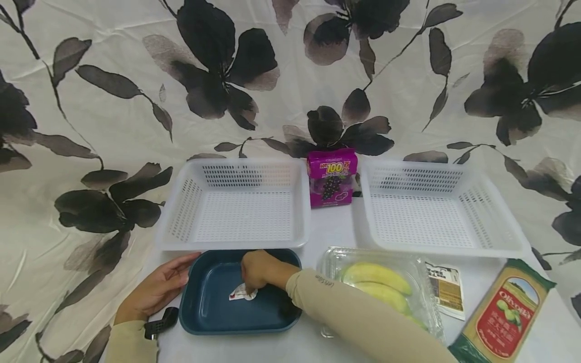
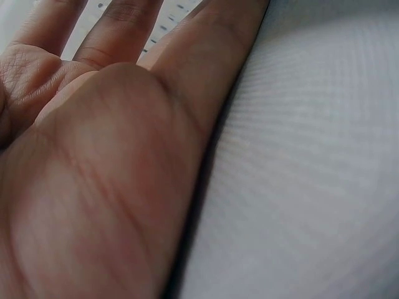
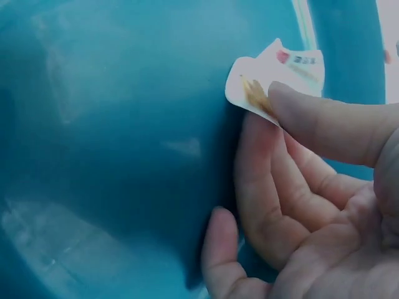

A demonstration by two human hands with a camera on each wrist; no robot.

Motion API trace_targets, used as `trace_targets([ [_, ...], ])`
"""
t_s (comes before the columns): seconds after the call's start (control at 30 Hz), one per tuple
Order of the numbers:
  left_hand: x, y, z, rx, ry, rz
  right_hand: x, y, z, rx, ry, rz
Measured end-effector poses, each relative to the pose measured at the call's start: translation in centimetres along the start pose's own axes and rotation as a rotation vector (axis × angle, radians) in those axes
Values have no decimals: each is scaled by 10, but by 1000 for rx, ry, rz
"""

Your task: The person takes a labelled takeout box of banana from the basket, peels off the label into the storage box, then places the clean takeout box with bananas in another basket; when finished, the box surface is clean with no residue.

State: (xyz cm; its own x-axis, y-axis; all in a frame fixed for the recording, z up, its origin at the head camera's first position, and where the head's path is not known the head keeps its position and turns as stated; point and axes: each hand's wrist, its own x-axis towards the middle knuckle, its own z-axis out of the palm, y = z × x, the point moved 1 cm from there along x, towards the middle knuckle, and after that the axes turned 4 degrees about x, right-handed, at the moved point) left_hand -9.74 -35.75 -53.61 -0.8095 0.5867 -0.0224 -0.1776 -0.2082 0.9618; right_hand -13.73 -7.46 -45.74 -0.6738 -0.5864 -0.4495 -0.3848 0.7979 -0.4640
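right hand pinches a small white packet inside the blue tub
hands apart, left hand loosely extended by the left rim; a light pinch between thumb and fingers, with the tub steadied, should handle this thin piece best

Head view: bright, even light, slightly soft detail. Glare on clear plastic box at 5 o'clock; shadow inside blue tray at its 4 o'clock, by the sleeve. Left wrist: dimmer, left hand soft, pale surface at 3 o'clock blurred, faint banding. Right wrist: hazy, cyan cast, glare streak 1 o'clock, washed-out edge 2, shadow beside right hand; print on white label soft.
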Motion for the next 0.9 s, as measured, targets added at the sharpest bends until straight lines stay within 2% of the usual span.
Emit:
trace_targets([
  [0.13,-1,0,-1,2,10,-11,-5,3,-5,63,-4,-29],
  [0.37,-1,1,0,10,12,-20,-18,15,-13,322,-90,-55],
  [0.5,0,0,-2,11,4,-17,-21,20,-16,400,-111,-58],
  [0.77,-1,0,-1,22,25,-30,-31,18,-19,342,-95,-84],
  [0.9,0,0,-1,21,12,-21,-35,14,-17,348,-112,-102],
])
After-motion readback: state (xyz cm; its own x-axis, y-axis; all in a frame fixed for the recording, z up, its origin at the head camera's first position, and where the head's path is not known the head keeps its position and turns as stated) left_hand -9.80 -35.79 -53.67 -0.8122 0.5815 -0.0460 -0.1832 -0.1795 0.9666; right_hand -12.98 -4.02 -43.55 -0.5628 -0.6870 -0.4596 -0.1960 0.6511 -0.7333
